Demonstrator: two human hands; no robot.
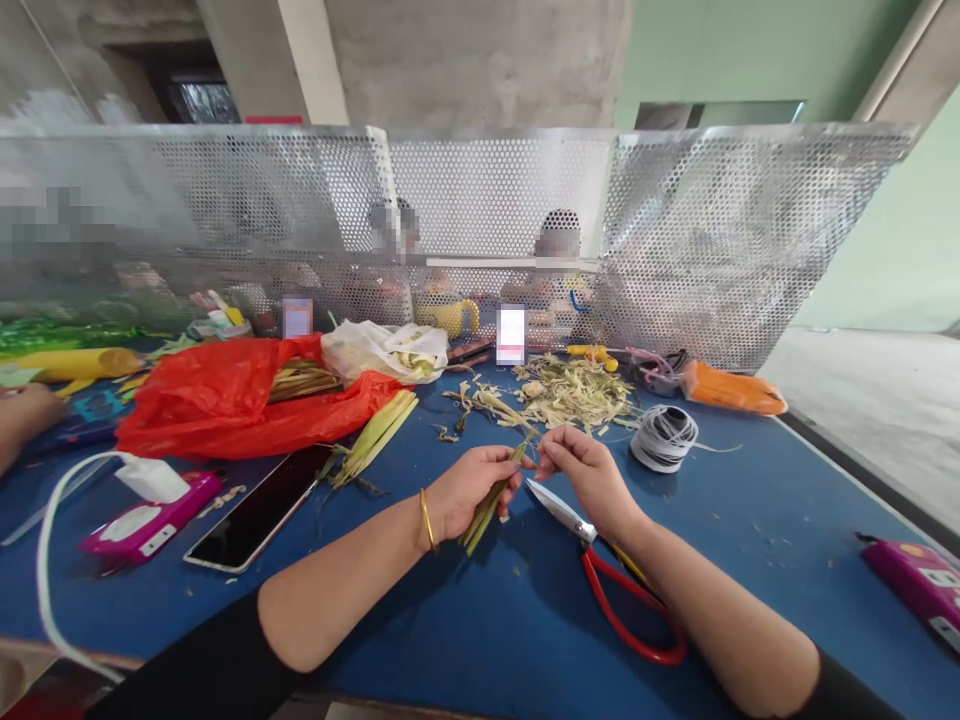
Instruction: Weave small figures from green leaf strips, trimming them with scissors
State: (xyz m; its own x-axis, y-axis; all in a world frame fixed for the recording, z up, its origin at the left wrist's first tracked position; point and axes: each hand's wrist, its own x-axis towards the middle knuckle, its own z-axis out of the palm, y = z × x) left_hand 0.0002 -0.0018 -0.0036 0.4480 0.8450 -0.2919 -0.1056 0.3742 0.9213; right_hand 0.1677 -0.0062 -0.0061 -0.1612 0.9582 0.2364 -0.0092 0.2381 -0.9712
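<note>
at the far left edge, another person's hand [30, 415] rests near a yellow roll [79, 368]. next, a purple power strip [161, 515] lies near a phone [259, 510]; a red bag [202, 395] is on the far side of both. loose stalks [375, 435] lie between the red bag and the left hand [469, 485].

the left hand grips a bundle [481, 522] of green strips. the bundle is at the centre, tilted, with its tip toward the far right. the right hand [581, 465] is at that tip, thumb and fingertips in a narrow pinch; whether a thread lies between them cannot be told.

the step in hand appears to be fine work on the tip. the next move likely calls for a firm left grip and a controlled right pinch.

scraps [577, 390] are piled on the far side of the right hand. scissors [615, 605] lie on the table [465, 640], partly under the right forearm. a spool [664, 440] stands farther right.
</note>
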